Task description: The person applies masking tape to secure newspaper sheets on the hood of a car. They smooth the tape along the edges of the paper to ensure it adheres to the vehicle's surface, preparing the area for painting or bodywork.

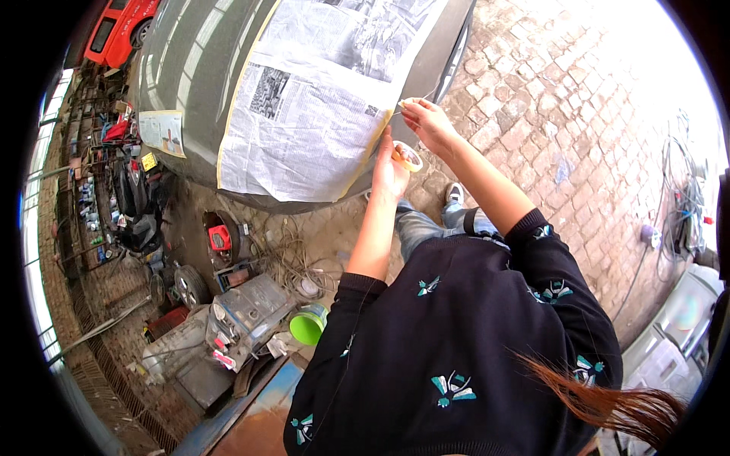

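Note:
Sheets of newspaper point(319, 99) lie over the dark grey car panel point(179, 83), bordered by pale yellow masking tape along the edges. My left hand point(389, 173) is beside the lower right edge of the paper. In it is a roll of masking tape point(411, 158), gripped near the thumb. Just above and to the right, my right hand point(430, 126) pinches a short strip of masking tape point(407, 104) close to the paper's right edge. Whether that strip still joins the roll is too small to tell.
Left of the car, a smaller taped sheet point(162, 131) sits on the panel. Tools, a wheel point(190, 285), a grey machine point(251, 308) and a green bucket point(307, 325) crowd the left floor. Brick paving point(547, 129) spreads right, with cables point(688, 190) and a silver car part point(677, 327).

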### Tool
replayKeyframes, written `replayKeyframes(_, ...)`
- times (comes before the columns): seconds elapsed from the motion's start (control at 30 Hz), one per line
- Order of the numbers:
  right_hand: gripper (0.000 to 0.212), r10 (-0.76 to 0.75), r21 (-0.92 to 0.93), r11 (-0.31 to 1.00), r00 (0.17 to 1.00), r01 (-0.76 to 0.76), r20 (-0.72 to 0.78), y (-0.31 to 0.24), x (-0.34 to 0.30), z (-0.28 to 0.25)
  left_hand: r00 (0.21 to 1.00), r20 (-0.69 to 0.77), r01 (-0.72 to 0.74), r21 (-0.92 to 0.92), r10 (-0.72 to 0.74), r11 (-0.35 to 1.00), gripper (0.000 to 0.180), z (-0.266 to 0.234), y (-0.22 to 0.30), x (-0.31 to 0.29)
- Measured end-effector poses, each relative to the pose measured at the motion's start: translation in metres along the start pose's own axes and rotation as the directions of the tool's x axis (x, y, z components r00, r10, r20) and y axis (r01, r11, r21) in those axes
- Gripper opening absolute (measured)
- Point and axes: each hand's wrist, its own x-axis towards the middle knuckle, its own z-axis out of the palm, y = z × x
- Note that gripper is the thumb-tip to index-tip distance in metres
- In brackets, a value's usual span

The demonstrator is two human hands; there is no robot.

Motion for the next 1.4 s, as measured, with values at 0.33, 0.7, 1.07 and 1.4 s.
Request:
replayKeyframes(0.33, 0.010, 0.189, 0.292, 0.936, 0.980, -0.199, 0.064, 0.011, 0.014, -0.008, 0.969, -0.210, -0.140, -0.026, 0.131, 0.990, 0.022, 0.001, -0.003, 0.018)
replayKeyframes(0.7, 0.011, -0.050, -0.290, 0.953, 0.989, 0.088, 0.137, 0.013, 0.015, 0.003, 0.956, -0.236, -0.184, -0.033, 0.171, 0.982, 0.012, 0.013, -0.002, 0.006)
replayKeyframes(1.07, 0.014, -0.362, -0.502, 0.786, 0.927, 0.361, 0.100, 0.034, 0.029, 0.006, 0.942, -0.272, -0.198, 0.024, 0.197, 0.980, 0.013, 0.011, -0.002, 0.011)
replayKeyframes(1.4, 0.035, -0.509, -0.559, 0.751, 0.847, 0.351, -0.152, 0.039, 0.017, 0.030, 0.959, -0.184, -0.211, 0.041, 0.215, 0.977, 0.014, 0.013, 0.000, 0.007)
